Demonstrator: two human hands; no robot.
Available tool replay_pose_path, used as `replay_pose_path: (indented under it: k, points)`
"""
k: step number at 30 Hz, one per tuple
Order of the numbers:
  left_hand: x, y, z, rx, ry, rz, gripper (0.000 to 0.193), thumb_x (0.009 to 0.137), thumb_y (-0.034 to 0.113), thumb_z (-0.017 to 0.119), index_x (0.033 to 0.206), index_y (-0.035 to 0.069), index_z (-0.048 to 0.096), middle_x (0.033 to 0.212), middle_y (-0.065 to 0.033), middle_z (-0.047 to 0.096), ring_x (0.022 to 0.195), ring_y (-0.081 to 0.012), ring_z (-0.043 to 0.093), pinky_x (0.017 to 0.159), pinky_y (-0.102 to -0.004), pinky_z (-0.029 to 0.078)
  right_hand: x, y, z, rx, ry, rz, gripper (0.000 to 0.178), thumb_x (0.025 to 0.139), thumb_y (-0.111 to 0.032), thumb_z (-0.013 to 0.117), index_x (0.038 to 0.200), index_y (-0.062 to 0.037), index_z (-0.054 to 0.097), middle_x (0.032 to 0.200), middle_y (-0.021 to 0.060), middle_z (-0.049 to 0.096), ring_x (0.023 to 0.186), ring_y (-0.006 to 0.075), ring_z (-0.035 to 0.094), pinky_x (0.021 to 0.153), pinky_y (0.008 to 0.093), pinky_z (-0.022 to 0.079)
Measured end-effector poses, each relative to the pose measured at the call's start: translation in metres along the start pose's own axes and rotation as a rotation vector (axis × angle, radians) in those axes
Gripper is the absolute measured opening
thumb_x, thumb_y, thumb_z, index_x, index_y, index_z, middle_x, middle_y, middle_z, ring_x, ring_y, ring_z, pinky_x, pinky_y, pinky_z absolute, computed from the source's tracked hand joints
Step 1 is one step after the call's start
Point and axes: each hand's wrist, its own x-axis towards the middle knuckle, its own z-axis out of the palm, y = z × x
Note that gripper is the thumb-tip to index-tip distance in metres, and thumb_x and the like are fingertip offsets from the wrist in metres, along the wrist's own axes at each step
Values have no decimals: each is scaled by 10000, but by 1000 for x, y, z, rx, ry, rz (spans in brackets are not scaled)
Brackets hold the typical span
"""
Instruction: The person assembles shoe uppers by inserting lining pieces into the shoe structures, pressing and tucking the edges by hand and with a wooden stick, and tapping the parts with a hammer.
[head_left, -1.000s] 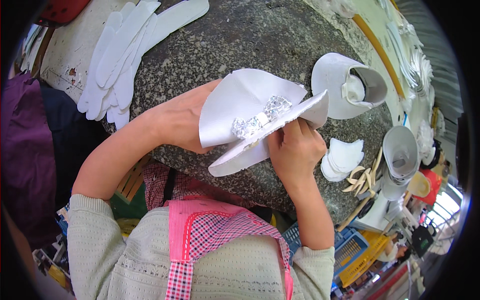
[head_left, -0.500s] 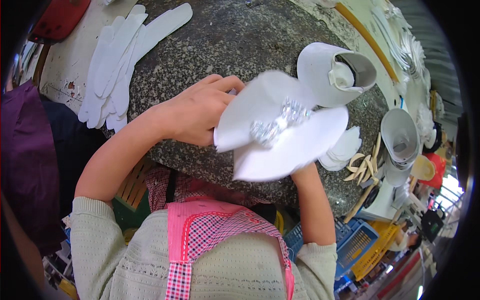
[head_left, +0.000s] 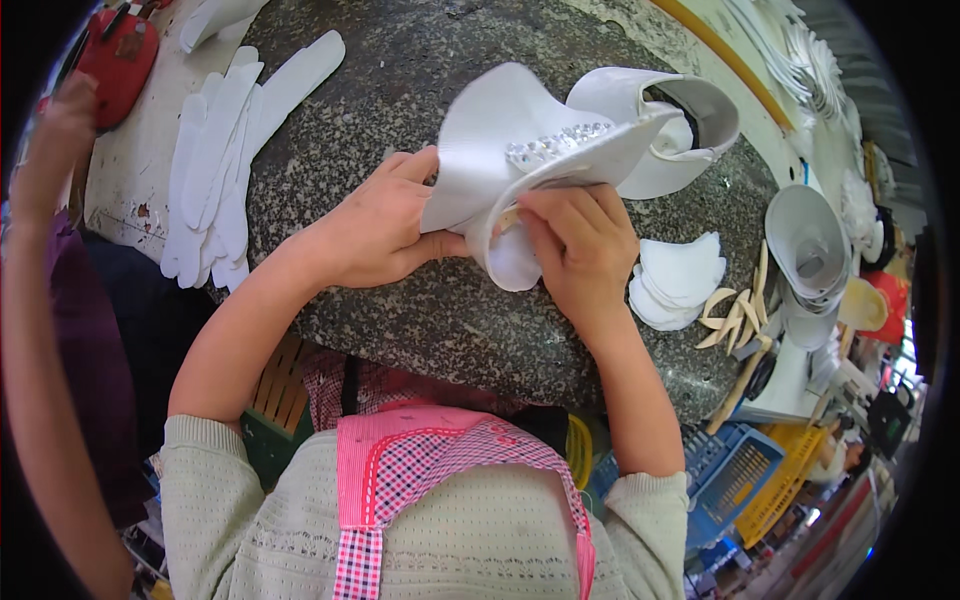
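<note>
A white satin shoe upper [head_left: 490,115] with a band of clear rhinestones is held above the dark speckled stone slab [head_left: 400,330]. My left hand [head_left: 375,230] grips its left side, thumb along the lower edge. My right hand [head_left: 588,245] is closed on the near rim, fingertips pinching at the opening; a small beige bit shows beside them, too little to name. Just behind, a second white upper [head_left: 605,92] lies curled on the slab. Close to my right wrist is a stack of white rounded pieces [head_left: 680,275].
Long white insole-shaped pieces [head_left: 212,180] lie at left. Beige crescent pieces [head_left: 738,318] and nested white uppers [head_left: 798,235] are at right. A blue basket [head_left: 740,470] stands below the slab's right side. A co-worker's arm [head_left: 40,290] reaches along the far left, near a red object [head_left: 122,70].
The upper has been turned and tilted, so its opening now faces me. My right hand has come from beneath it to its near rim. A co-worker's arm has appeared at left.
</note>
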Motion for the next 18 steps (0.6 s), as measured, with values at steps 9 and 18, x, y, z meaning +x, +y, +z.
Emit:
replay_pose_path:
  k: [9, 18]
  points:
    - [3, 4, -7, 188, -20, 51, 309, 856, 292, 563, 1049, 53, 597, 1078, -138, 571, 1126, -315, 423, 962, -428, 310, 12, -12, -2, -8, -167, 268, 179, 650, -87, 677, 806, -126, 600, 730, -6, 571, 688, 194, 543, 563, 317, 465]
    - [5, 2, -4, 151, -40, 47, 190, 802, 194, 618, 950, 75, 608, 1042, -76, 610, 1095, -288, 473, 986, -425, 295, -3, 12, -2, -15, -125, -33, 191, 639, -70, 678, 826, -90, 641, 797, 42, 521, 739, 227, 529, 589, 321, 468]
